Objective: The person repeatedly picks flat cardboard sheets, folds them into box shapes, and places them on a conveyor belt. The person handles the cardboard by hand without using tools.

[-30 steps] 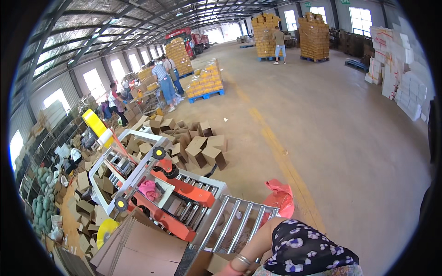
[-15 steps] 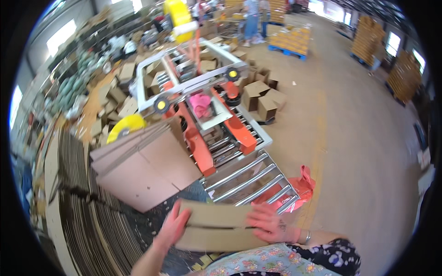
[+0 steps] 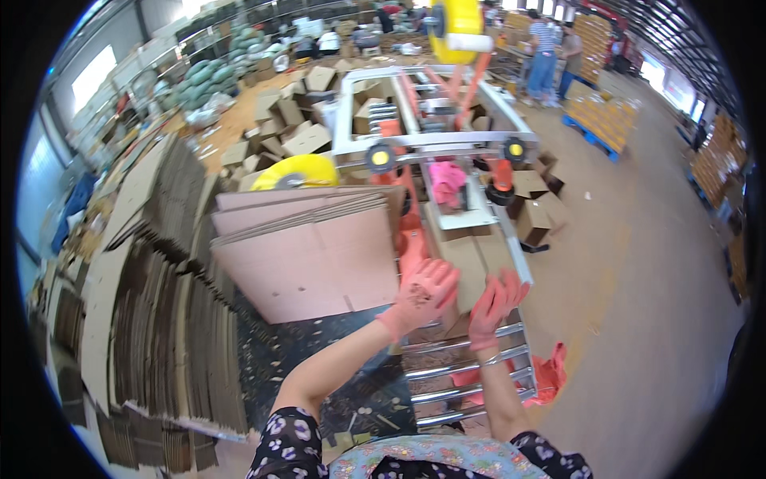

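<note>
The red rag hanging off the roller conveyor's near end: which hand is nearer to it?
Right. The right hand lies on the cardboard box just above the red rag; the left hand rests on the box farther left.

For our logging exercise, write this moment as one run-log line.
left hand: gloved, flat on cardboard box | right hand: gloved, on box | box: on roller conveyor | flat cardboard stack: left of box

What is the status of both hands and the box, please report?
Left hand and right hand, fingers spread, flat on cardboard box. Box on roller conveyor, at taping machine mouth. Pink cloth ahead on machine.
</note>
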{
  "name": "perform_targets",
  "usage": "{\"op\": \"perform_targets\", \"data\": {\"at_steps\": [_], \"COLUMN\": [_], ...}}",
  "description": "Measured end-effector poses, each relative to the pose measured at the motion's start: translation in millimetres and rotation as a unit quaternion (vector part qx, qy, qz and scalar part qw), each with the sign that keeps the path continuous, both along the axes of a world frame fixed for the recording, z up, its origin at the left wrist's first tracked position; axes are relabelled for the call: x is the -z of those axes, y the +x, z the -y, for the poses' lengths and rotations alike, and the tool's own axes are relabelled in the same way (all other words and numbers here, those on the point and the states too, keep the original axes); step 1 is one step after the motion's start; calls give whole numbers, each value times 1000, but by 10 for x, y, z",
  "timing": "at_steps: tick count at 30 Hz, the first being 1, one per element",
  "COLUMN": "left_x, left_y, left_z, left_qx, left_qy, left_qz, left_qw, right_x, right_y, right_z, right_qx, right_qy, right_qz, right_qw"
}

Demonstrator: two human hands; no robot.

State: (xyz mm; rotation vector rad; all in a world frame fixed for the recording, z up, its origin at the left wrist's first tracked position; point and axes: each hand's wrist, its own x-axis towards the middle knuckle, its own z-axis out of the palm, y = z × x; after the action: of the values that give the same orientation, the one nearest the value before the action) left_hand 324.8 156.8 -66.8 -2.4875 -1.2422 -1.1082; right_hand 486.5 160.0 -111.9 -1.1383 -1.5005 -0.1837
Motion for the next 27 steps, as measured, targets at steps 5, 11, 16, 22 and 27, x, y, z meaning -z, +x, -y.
{"op": "perform_targets", "data": {"at_steps": [5,11,16,22,27], "left_x": [159,-385,-892,-837,-233], "left_y": [-1393,-2610,-2749,-2235,-1113], "left_z": [604,1128,1162,2113,2333], "left_qx": [-348,-402,-425,-441,-177], "left_qy": [-214,-4,-292,-54,-168], "left_qz": [19,-84,-121,-260,-327], "left_qw": [912,912,848,858,913], "right_x": [-853,-691,-854,-1594,-1039], "right_y": [-1752,-2422,-1939,-343,-543], "right_z": [-250,-365,433,964,1491], "right_qx": [-304,-382,-543,-819,-741], "right_qy": [35,65,15,-75,-526], "right_qz": [200,281,146,132,190], "right_qw": [931,878,827,553,371]}}
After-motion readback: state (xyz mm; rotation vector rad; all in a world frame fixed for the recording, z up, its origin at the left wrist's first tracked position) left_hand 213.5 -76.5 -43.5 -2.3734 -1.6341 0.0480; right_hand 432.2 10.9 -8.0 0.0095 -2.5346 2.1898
